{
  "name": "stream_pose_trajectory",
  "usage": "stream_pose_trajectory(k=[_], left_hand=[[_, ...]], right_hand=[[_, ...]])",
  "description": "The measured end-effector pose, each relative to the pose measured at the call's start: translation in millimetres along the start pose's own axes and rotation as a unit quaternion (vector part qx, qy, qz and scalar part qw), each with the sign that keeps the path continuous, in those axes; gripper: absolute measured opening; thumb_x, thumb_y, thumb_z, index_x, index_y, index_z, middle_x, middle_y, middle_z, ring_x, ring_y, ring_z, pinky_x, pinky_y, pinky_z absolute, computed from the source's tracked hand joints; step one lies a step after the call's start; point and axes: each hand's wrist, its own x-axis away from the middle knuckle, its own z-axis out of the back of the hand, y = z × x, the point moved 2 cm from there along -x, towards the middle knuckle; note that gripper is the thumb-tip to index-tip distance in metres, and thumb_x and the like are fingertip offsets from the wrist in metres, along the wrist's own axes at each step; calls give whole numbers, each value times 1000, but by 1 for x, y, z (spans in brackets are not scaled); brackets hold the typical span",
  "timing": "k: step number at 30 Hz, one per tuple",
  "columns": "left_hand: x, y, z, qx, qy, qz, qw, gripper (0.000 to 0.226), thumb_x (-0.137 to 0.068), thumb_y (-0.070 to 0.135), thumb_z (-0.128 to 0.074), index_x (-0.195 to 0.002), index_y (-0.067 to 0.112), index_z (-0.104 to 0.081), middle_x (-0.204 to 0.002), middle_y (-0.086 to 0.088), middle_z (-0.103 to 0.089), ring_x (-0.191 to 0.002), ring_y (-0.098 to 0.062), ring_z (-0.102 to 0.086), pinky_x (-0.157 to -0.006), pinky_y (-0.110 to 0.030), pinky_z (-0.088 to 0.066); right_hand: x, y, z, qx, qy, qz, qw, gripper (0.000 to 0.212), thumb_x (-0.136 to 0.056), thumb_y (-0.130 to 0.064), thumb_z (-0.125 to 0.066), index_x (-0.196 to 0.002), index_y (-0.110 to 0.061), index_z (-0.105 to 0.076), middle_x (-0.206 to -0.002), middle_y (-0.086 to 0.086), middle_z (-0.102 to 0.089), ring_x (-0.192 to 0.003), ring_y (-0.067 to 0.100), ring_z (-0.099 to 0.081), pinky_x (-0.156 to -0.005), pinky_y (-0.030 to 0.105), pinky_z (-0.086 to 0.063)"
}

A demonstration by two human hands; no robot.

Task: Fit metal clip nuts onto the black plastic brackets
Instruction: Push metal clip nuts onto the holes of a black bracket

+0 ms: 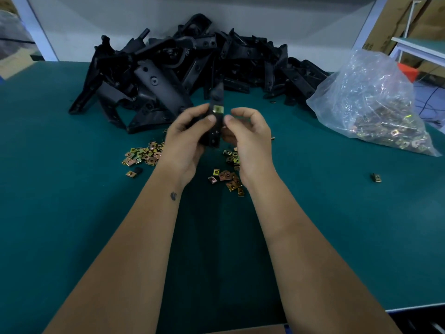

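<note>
Surface [72,213] is dark teal green. Brackets [168,68] are all matte black; loose clip nuts [142,156] are brassy yellow with copper-pink tints, same as those in the clear plastic bag [366,92]. Back wall [120,20] pale grey.

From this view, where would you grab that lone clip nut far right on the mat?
Pinch the clip nut across its two side edges, coming straight down from above. It lies apart from the other nuts on bare mat, so fingers have room all round. Which edge is its open mouth is too small to tell.
</note>
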Motion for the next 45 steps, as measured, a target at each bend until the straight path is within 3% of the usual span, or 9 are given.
stream_pose_trajectory(k=[3, 10, 15, 23, 32, 36, 39, 42, 45], left_hand=[[-7, 15, 21, 83, 77, -35, 993, 19, -94, 4, -59, -101, 20, -68, -93, 1, -74, -86, -13, -69, -71, -28, -55], [-13, 32, 70, 196, 166, -95, 962, 29, -96, 10, -58, -124, 15, -63, -108, -3, -71, -102, -17, -66, -83, -27, -52], [-15, 28, 67, 153, 162, -81, 971, 33, -95, 12, -60, -128, 14, -62, -108, -3, -67, -95, -16, -64, -77, -26, -51], [-16, 19, 52, 105, 152, -43, 982, 15, -91, 11, -65, -96, 23, -73, -94, 3, -75, -86, -11, -70, -71, -25, -54], [-14, 13, 38, 91, 122, -28, 988, 18, -93, 6, -62, -95, 21, -72, -94, 1, -76, -92, -14, -70, -78, -31, -56], [-13, 10, 35, 82, 109, -20, 990, 17, -93, 7, -62, -102, 18, -72, -101, -4, -74, -98, -19, -68, -84, -33, -57], [-11, 9, 31, 72, 103, -18, 992, 18, -94, 7, -61, -103, 18, -71, -101, -5, -73, -97, -20, -66, -80, -32, -56], [-8, 6, 28, 54, 86, -7, 995, 18, -95, 10, -60, -100, 24, -71, -99, 0, -73, -95, -18, -65, -76, -31, -54], [-6, 2, 24, 35, 66, 25, 997, 16, -95, 16, -61, -97, 28, -72, -101, 2, -72, -97, -18, -64, -70, -32, -56]], right_hand=[[4, 3, -5, 155, -30, 56, 986, 16, -91, -14, -63, -101, -27, -63, -90, -12, -65, -83, -3, -60, -74, 13, -48], [16, 20, -27, 503, -246, 177, 809, 47, -99, -14, -50, -144, -26, -47, -145, -3, -47, -131, 20, -38, -107, 37, -31], [17, 24, -37, 600, -297, 212, 712, 39, -101, -35, -47, -140, -35, -51, -152, -8, -40, -135, 20, -31, -106, 37, -22], [16, 19, -36, 578, -243, 255, 736, 16, -92, -29, -64, -102, -18, -71, -104, -1, -60, -110, 22, -45, -90, 32, -29], [18, 17, -34, 581, -266, 233, 733, 29, -96, -42, -57, -121, -33, -68, -112, 1, -54, -115, 22, -39, -91, 31, -25], [16, 16, -36, 591, -264, 242, 723, 26, -92, -32, -63, -113, -19, -70, -113, 5, -57, -115, 25, -42, -91, 34, -29], [13, 13, -30, 501, -213, 216, 810, 10, -87, -13, -67, -97, -9, -67, -97, 5, -63, -100, 25, -52, -83, 36, -40], [7, 7, -16, 326, -116, 97, 933, 18, -88, -7, -67, -104, -14, -70, -82, -11, -63, -79, 2, -59, -74, 15, -46], [-1, 4, -2, 223, -67, 30, 972, 22, -89, -9, -68, -110, -16, -73, -85, -14, -68, -78, -7, -62, -73, 7, -46]])
